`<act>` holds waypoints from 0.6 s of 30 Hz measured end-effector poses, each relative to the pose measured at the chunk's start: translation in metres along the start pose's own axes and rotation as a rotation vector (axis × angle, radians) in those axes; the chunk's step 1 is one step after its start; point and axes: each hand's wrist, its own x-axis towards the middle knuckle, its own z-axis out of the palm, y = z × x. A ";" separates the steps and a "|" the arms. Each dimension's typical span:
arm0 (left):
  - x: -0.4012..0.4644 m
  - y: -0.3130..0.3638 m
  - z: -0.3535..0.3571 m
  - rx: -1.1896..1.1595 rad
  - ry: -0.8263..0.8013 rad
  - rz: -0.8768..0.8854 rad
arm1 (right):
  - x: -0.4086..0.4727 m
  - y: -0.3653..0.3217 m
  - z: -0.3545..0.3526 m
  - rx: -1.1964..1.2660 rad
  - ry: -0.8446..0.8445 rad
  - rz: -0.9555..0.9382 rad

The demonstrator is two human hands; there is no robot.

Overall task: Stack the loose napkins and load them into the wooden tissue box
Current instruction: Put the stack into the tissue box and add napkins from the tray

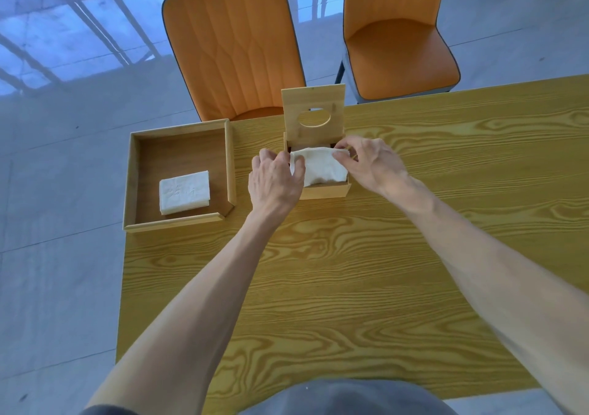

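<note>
The yellow wood-grain table (366, 271) carried a shallow square wooden tray (230, 159) beside a small open-lidded wooden tissue box (325, 190).

Bright daylight, window glare on floor (63, 47), soft shadows, wide-angle bending at edges — slightly soft, perhaps.

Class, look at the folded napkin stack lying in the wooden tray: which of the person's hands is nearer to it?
Left. The left hand is just right of the tray holding the napkin stack; the right hand is farther right, across the tissue box.
</note>
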 end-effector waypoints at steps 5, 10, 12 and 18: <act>0.007 -0.006 0.000 0.019 -0.062 -0.021 | 0.009 -0.001 0.008 -0.071 0.017 -0.001; 0.009 -0.004 0.004 0.035 0.068 0.053 | 0.022 -0.003 0.013 -0.134 0.033 0.022; 0.011 -0.006 0.008 0.020 0.068 0.042 | 0.025 -0.002 0.015 -0.138 0.064 0.034; 0.019 -0.004 0.017 0.049 0.031 -0.016 | 0.020 -0.001 0.024 -0.146 0.079 0.076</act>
